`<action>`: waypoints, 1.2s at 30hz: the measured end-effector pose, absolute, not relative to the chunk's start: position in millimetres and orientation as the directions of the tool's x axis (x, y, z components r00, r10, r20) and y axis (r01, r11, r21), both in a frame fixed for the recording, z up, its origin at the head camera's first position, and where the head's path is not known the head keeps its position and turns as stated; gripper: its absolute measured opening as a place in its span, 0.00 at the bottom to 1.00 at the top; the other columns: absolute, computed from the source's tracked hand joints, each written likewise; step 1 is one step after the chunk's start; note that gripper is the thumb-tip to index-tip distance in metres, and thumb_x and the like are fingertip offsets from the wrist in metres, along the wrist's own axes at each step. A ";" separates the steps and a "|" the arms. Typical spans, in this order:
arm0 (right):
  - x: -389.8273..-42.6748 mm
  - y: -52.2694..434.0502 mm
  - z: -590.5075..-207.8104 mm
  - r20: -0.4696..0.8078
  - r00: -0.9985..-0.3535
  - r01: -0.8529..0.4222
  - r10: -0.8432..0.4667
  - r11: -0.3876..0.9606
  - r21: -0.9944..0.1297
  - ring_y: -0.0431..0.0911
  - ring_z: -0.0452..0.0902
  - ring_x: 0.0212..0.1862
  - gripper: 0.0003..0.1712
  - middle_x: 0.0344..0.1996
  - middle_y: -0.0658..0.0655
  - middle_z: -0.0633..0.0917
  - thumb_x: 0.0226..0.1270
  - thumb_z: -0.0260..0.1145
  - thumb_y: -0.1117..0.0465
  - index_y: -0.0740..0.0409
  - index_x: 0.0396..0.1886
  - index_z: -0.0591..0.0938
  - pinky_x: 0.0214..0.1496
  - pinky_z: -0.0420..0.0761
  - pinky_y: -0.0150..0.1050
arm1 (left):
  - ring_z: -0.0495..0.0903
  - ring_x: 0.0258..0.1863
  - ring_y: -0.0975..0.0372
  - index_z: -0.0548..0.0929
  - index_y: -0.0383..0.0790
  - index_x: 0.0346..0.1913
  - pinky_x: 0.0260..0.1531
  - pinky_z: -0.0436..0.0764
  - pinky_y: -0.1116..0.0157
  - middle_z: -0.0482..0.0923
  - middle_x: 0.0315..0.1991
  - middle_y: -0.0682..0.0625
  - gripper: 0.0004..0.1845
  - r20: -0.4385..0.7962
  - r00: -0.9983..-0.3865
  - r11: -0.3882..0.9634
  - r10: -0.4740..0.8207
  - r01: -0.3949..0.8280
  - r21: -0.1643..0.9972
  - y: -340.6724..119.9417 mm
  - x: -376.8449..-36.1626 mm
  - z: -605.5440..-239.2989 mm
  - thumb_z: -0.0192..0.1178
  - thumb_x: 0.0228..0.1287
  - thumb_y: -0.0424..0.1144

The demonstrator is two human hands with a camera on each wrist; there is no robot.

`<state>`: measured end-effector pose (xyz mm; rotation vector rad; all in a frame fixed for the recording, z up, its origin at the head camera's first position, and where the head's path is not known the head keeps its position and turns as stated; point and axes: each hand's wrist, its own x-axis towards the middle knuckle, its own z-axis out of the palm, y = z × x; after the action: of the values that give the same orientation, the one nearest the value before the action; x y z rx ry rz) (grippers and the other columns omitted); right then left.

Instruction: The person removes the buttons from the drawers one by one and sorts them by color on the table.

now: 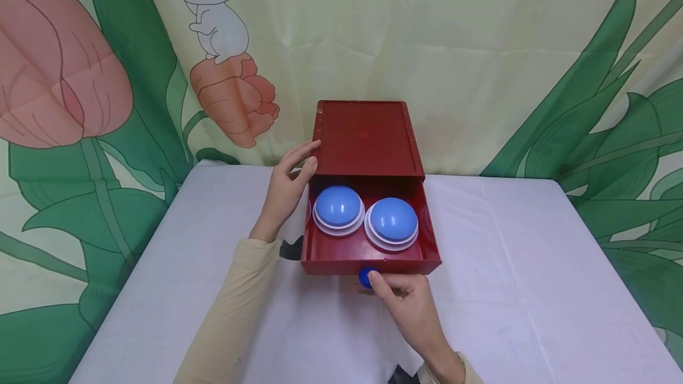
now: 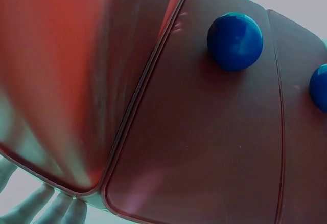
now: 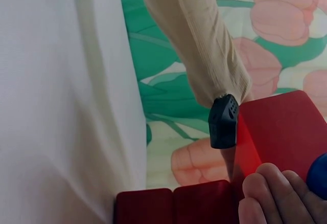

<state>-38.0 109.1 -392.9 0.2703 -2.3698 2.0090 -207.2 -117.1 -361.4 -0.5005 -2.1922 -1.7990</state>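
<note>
A red box [image 1: 363, 138] is sitting on the white-covered tabletop [image 1: 533, 265] in front of a backdrop [image 1: 480, 46] printed with tulips, leaves and a cartoon rabbit. Its drawer [image 1: 370, 256] is standing pulled out toward the person, and two blue domes [image 1: 393, 219] on white bases are lying inside it, side by side and just touching, the left one set a little further back than the right. A small blue knob [image 1: 365, 278] is projecting from the middle of the drawer's front wall.

The right hand [image 1: 408, 304] is pinching that knob, thumb and fingers curling around it just below the drawer front. In the right wrist view the fingertips [image 3: 265, 191] are pressing against red plastic, with a slice of blue showing at the frame's edge.

The left hand [image 1: 288, 188] is resting against the box's left side, fingers straight and laid flat along the wall near the top edge, thumb at the corner where the drawer is emerging. In the left wrist view the pale fingers [image 2: 56, 208] are showing at the bottom, under the red casing. A beige sleeve [image 1: 229, 313] is covering the left forearm, and a dark wrist-worn device [image 3: 223, 121] is sitting at its cuff, beside the drawer's near left corner.
</note>
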 end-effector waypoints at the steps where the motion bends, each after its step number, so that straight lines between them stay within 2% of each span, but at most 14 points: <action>1: -38.0 109.2 -392.8 0.134 -0.984 -0.151 -0.117 0.159 -0.976 0.53 0.89 0.38 0.12 0.33 0.53 0.91 0.72 0.63 0.61 0.63 0.42 0.89 0.46 0.84 0.34 | 0.73 0.63 0.58 0.76 0.49 0.68 0.60 0.75 0.49 0.68 0.69 0.51 0.22 0.412 -0.906 0.171 0.099 0.423 0.890 -116.8 -206.9 -360.9 0.55 0.74 0.43; 6: -36.8 110.1 -392.8 0.131 -0.985 -0.149 -0.116 0.166 -0.975 0.50 0.89 0.38 0.12 0.34 0.52 0.91 0.72 0.63 0.61 0.63 0.42 0.89 0.46 0.84 0.34 | 0.72 0.65 0.55 0.75 0.47 0.69 0.61 0.74 0.47 0.66 0.71 0.48 0.23 0.404 -0.909 0.174 0.101 0.416 0.893 -115.6 -207.3 -360.4 0.55 0.73 0.40; 16: -36.1 109.5 -392.4 0.144 -0.983 -0.161 -0.112 0.161 -0.974 0.50 0.89 0.37 0.12 0.34 0.53 0.91 0.72 0.62 0.62 0.63 0.41 0.89 0.45 0.84 0.34 | 0.72 0.64 0.58 0.76 0.51 0.68 0.61 0.75 0.49 0.68 0.70 0.52 0.22 0.415 -0.904 0.176 0.104 0.427 0.887 -117.0 -209.5 -363.3 0.54 0.73 0.44; 24: -35.6 107.4 -390.5 0.087 -0.993 -0.100 -0.075 0.191 -0.977 0.43 0.89 0.36 0.12 0.34 0.54 0.91 0.72 0.63 0.59 0.60 0.41 0.90 0.47 0.84 0.33 | 0.70 0.66 0.51 0.73 0.41 0.69 0.62 0.73 0.46 0.65 0.71 0.43 0.23 0.388 -0.915 0.169 0.111 0.403 0.900 -114.8 -203.9 -354.5 0.53 0.74 0.38; 27: -35.3 107.8 -390.4 0.082 -0.994 -0.096 -0.075 0.194 -0.976 0.43 0.89 0.36 0.12 0.34 0.53 0.91 0.72 0.62 0.58 0.59 0.41 0.90 0.47 0.84 0.34 | 0.70 0.66 0.50 0.72 0.38 0.70 0.63 0.73 0.46 0.65 0.71 0.42 0.24 0.371 -0.922 0.174 0.115 0.386 0.906 -113.3 -195.9 -344.4 0.52 0.74 0.38; 31: -35.4 110.5 -391.0 0.095 -0.991 -0.112 -0.091 0.197 -0.974 0.46 0.89 0.37 0.12 0.34 0.52 0.91 0.73 0.62 0.59 0.60 0.41 0.89 0.46 0.85 0.35 | 0.71 0.65 0.55 0.74 0.44 0.69 0.62 0.73 0.48 0.67 0.70 0.48 0.23 0.382 -0.917 0.170 0.117 0.397 0.902 -115.0 -200.2 -351.0 0.53 0.74 0.42; 36: -35.7 115.7 -389.2 0.085 -0.993 -0.101 -0.078 0.248 -0.964 0.43 0.88 0.36 0.12 0.34 0.52 0.91 0.72 0.62 0.59 0.60 0.41 0.89 0.44 0.84 0.32 | 0.72 0.63 0.60 0.76 0.51 0.68 0.60 0.75 0.49 0.68 0.69 0.53 0.22 0.405 -0.907 0.171 0.113 0.420 0.892 -117.7 -209.5 -363.2 0.55 0.74 0.45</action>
<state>-35.7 115.7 -389.2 0.1772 -2.4661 1.9068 -209.5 -117.7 -363.2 -0.5138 -2.2015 -1.8056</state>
